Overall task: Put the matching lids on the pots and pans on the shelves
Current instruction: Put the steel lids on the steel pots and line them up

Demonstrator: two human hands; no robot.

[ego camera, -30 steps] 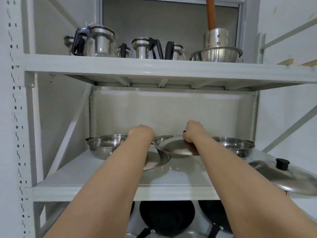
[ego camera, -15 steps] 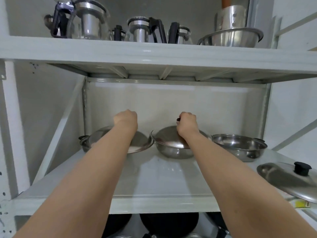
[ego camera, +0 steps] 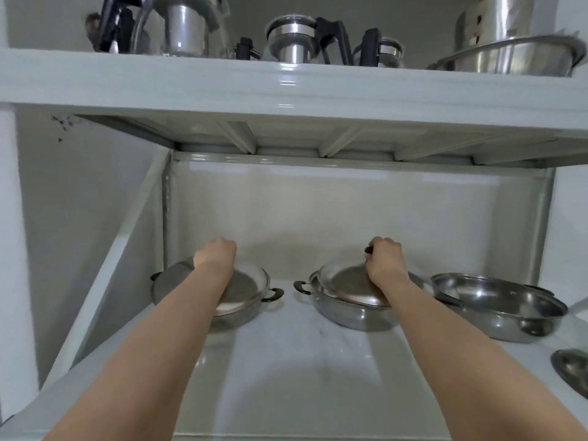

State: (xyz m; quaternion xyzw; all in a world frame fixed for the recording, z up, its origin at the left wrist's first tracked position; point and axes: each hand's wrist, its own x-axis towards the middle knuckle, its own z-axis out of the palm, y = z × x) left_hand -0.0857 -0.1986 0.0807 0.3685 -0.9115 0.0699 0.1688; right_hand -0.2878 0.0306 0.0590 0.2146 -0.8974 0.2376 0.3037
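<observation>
Three steel pans stand in a row at the back of the white shelf (ego camera: 286,370). The left pan (ego camera: 251,308) carries a steel lid (ego camera: 246,286), and my left hand (ego camera: 216,254) is closed over that lid's knob, which is hidden. The middle pan (ego camera: 346,316) has a steel lid (ego camera: 345,283) lying on it slightly tilted, with my right hand (ego camera: 383,257) shut on its black knob. The right pan (ego camera: 502,308) stands uncovered. Another steel lid (ego camera: 572,369) lies at the right edge, cut off by the frame.
The upper shelf (ego camera: 286,87) holds several glass teapots (ego camera: 181,27) with black handles, plus a steel bowl (ego camera: 512,57) with a steel cylinder behind it. A diagonal brace (ego camera: 111,265) crosses the shelf's left side. A wall closes the back.
Both hands carried their lids back from the shelf's front onto the left and middle pans. The view has moved closer and tilted up, so the lower shelf dropped out of view.
</observation>
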